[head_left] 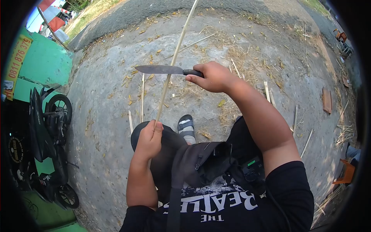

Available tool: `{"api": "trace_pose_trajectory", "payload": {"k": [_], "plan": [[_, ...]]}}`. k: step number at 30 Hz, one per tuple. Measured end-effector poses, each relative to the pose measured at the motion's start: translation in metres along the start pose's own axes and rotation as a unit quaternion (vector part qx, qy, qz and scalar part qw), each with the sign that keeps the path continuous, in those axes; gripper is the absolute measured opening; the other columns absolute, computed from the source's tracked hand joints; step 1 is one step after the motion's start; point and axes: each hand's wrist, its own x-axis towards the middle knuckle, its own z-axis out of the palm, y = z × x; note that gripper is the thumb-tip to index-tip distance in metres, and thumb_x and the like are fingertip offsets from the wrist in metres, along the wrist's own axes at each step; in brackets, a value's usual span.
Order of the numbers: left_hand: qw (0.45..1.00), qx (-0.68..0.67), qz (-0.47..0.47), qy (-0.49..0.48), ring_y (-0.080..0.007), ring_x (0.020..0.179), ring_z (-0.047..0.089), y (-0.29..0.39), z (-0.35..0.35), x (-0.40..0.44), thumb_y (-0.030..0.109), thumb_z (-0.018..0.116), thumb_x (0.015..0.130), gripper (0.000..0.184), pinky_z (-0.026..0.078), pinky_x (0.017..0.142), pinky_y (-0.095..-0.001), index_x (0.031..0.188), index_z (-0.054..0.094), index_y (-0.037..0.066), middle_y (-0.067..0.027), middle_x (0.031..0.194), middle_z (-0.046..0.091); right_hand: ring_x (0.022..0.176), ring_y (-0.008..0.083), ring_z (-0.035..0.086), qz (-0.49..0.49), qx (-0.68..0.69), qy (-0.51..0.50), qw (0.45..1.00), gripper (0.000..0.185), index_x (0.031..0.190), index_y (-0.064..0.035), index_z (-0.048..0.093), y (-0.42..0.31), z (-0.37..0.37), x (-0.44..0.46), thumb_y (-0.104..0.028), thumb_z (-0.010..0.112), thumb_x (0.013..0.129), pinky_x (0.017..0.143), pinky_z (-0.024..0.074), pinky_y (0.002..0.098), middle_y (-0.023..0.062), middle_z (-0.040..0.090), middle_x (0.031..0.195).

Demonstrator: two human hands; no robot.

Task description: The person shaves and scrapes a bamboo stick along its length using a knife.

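My left hand [150, 140] is closed around the lower end of a long, thin bamboo strip [181, 40], near my knee. The strip slants up and away, past the top edge of the view. In my right hand [215, 77] is the dark handle of a knife [158, 69]. Its broad blade points left and crosses the strip above my left hand, appearing to touch it.
Bamboo pieces [267, 92] and shavings lie over the concrete ground [104, 116], with dry leaves among them. At the left a motorcycle [48, 154] stands by a green wall [40, 62]. A brick-coloured block [327, 100] lies at the right.
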Motion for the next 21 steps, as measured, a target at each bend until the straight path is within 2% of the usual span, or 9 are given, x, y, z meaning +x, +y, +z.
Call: {"api": "trace_pose_trajectory", "payload": {"k": [2, 3, 5, 8, 11, 15, 21], "plan": [[0.999, -0.031, -0.006, -0.008, -0.0039, 0.057, 0.039, -0.007, -0.001, 0.0, 0.042, 0.047, 0.115, 0.04, 0.033, 0.05, -0.0239, 0.098, 0.056, 0.007, 0.0059, 0.068, 0.044, 0.081, 0.0414, 0.071, -0.02, 0.002, 0.011, 1.0, 0.059, 0.093, -0.0073, 0.074, -0.006, 0.013, -0.004, -0.064, 0.062, 0.097, 0.072, 0.054, 0.0517, 0.0189, 0.071, 0.078], [1.0, -0.014, 0.001, -0.005, -0.0038, 0.056, 0.039, -0.006, -0.001, 0.003, 0.042, 0.047, 0.115, 0.04, 0.033, 0.05, -0.0239, 0.098, 0.056, 0.007, 0.006, 0.068, 0.044, 0.08, 0.0412, 0.071, -0.025, -0.009, -0.017, 0.999, 0.06, 0.092, -0.0069, 0.074, -0.013, 0.008, -0.006, -0.065, 0.061, 0.097, 0.072, 0.0539, 0.0518, 0.0189, 0.07, 0.077], [1.0, 0.017, 0.006, 0.003, -0.0037, 0.056, 0.038, -0.004, 0.002, -0.001, 0.042, 0.047, 0.115, 0.04, 0.033, 0.05, -0.0238, 0.098, 0.055, 0.007, 0.0062, 0.068, 0.044, 0.081, 0.0418, 0.071, -0.008, -0.002, -0.003, 1.0, 0.061, 0.092, -0.0068, 0.074, 0.0, 0.007, 0.0, -0.066, 0.059, 0.098, 0.073, 0.0539, 0.0524, 0.0193, 0.071, 0.078], [1.0, 0.018, -0.018, 0.007, -0.0118, 0.063, 0.05, 0.0, -0.001, 0.0, 0.039, 0.048, 0.114, 0.046, 0.042, 0.059, -0.0328, 0.094, 0.059, 0.0, -0.0043, 0.068, 0.054, 0.081, 0.041, 0.072, 0.001, -0.006, 0.002, 1.0, 0.061, 0.093, -0.0075, 0.074, 0.004, 0.0, 0.005, -0.066, 0.058, 0.098, 0.073, 0.0539, 0.0525, 0.0189, 0.071, 0.078], [0.997, -0.052, -0.054, -0.001, -0.0098, 0.062, 0.048, -0.001, -0.002, -0.001, 0.039, 0.049, 0.114, 0.045, 0.041, 0.058, -0.0313, 0.094, 0.059, 0.0, -0.0023, 0.068, 0.054, 0.084, 0.0394, 0.072, 0.007, -0.04, -0.01, 0.999, 0.061, 0.094, -0.0076, 0.074, -0.015, 0.01, -0.006, -0.066, 0.059, 0.098, 0.075, 0.0553, 0.0514, 0.0184, 0.072, 0.081], [0.999, -0.01, -0.032, 0.0, -0.0096, 0.062, 0.048, 0.005, -0.001, -0.002, 0.038, 0.049, 0.114, 0.044, 0.041, 0.058, -0.0312, 0.093, 0.059, 0.0, -0.0017, 0.067, 0.054, 0.092, 0.0408, 0.072, 0.03, -0.015, -0.018, 0.999, 0.061, 0.1, -0.0073, 0.076, 0.0, -0.003, 0.005, -0.066, 0.059, 0.098, 0.083, 0.0567, 0.0513, 0.021, 0.073, 0.09], [1.0, 0.016, -0.016, 0.014, -0.0135, 0.062, 0.051, 0.004, 0.002, -0.002, 0.036, 0.049, 0.114, 0.044, 0.043, 0.059, -0.034, 0.092, 0.059, -0.001, -0.0057, 0.067, 0.056, 0.093, 0.0393, 0.072, 0.038, -0.049, -0.028, 0.998, 0.059, 0.101, -0.0079, 0.077, -0.014, -0.003, -0.006, -0.065, 0.06, 0.098, 0.08, 0.0557, 0.0503, 0.0191, 0.074, 0.089]]}}
